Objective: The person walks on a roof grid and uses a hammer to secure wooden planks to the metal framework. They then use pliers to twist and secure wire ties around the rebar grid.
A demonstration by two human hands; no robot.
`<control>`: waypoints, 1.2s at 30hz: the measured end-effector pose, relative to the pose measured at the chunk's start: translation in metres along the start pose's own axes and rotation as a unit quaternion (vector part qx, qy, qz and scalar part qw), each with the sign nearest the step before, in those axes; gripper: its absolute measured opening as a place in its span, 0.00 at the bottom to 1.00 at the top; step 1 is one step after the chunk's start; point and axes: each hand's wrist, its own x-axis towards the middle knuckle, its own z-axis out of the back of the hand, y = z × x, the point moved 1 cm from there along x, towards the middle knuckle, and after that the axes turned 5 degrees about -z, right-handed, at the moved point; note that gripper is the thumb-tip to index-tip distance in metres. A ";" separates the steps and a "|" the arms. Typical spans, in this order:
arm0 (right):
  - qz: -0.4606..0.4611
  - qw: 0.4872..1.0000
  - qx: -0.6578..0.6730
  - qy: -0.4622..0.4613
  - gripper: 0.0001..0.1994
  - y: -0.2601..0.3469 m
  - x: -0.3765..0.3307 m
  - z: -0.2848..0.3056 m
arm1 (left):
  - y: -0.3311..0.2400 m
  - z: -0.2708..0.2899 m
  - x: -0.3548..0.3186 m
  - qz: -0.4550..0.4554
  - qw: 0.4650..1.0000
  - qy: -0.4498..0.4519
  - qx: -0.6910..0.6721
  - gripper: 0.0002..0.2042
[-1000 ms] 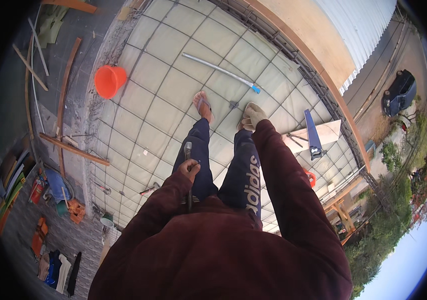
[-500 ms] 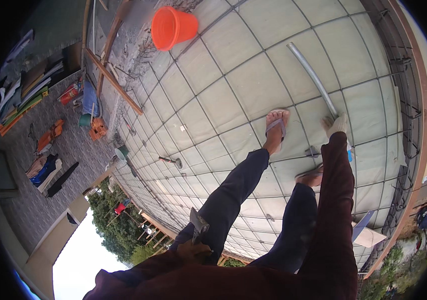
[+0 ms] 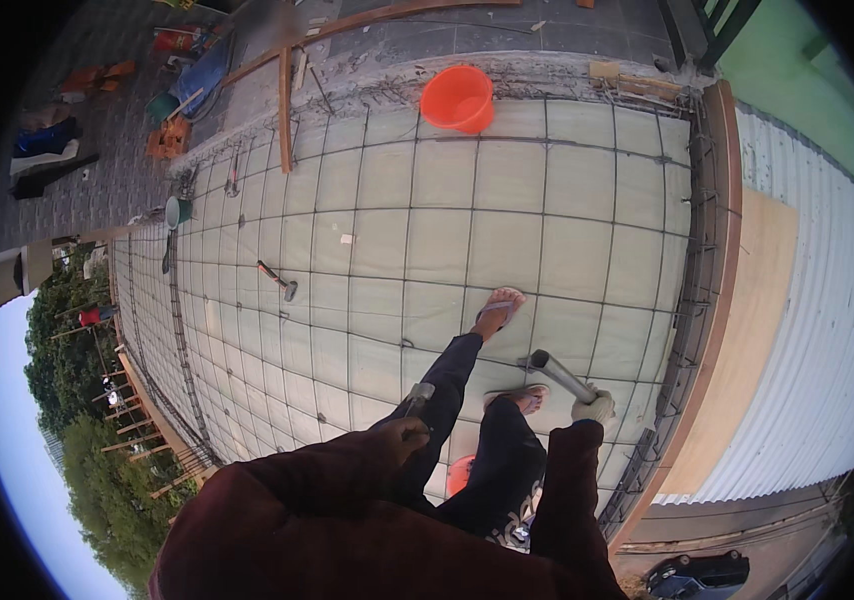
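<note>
Right hand (image 3: 595, 408) grips grey pipe (image 3: 559, 374); pipe points up-left.

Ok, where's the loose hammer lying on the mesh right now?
In the head view the hammer lies on the rebar grid, left of centre, well beyond the left hand and left of the forward sandalled foot.

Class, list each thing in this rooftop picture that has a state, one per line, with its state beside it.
Right hand: gloved, grip closed on the grey pipe.
Left hand: closed around a small tool.
Orange bucket: upright, open top.
Hammer: lying flat on the mesh, untouched.
Green can: upright.
</note>
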 end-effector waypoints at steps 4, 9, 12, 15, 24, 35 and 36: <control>-0.435 0.651 0.597 0.176 0.07 0.072 -0.010 0.141 | 0.037 -0.018 0.011 -0.011 0.896 -0.029 -0.443 0.05; -0.359 0.771 0.375 0.370 0.06 0.171 -0.061 0.262 | 0.053 0.037 -0.035 -0.070 0.829 -0.107 -0.544 0.04; -0.352 0.784 0.299 0.416 0.03 0.210 -0.085 0.289 | 0.111 0.073 -0.049 -0.057 0.826 -0.180 -0.532 0.03; -0.360 0.782 0.218 0.460 0.04 0.225 -0.098 0.290 | 0.203 0.087 -0.058 -0.047 0.852 -0.281 -0.438 0.12; 0.004 0.822 -0.168 0.544 0.06 0.366 -0.172 0.206 | 0.434 0.060 -0.020 -0.033 0.973 -0.229 -0.011 0.02; -0.046 0.840 -0.023 0.541 0.09 0.576 -0.138 0.102 | 0.272 0.268 0.035 -0.145 0.942 -0.172 -0.248 0.09; -0.040 0.844 -0.053 0.533 0.08 0.594 -0.143 0.106 | 0.247 0.288 0.034 -0.156 0.898 -0.182 -0.370 0.10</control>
